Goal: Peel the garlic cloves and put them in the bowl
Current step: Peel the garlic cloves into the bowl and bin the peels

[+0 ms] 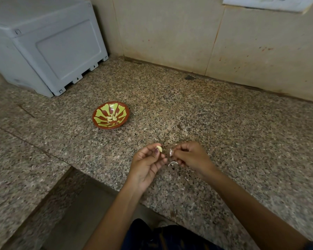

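Speckled granite bench [224,123] runs into corner. Grey plastic box [49,46] on bench at back left, against beige tiled wall [170,33]. White switch plate [266,2] on wall, top right. Small dark chip [188,77] on bench near wall base.

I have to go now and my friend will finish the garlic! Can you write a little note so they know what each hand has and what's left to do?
Left hand: its fingertip grip pinches a pale yellow peeled garlic clove.
Right hand: pinches thin white papery garlic skin; more skin shows just below it.
The small round brown bowl with yellow-green petal pattern sits on the speckled granite counter, ahead and to the left, with several peeled cloves inside.
Left to do: put this clove in the bowl and drop the skin. No unpeeled cloves are in view.
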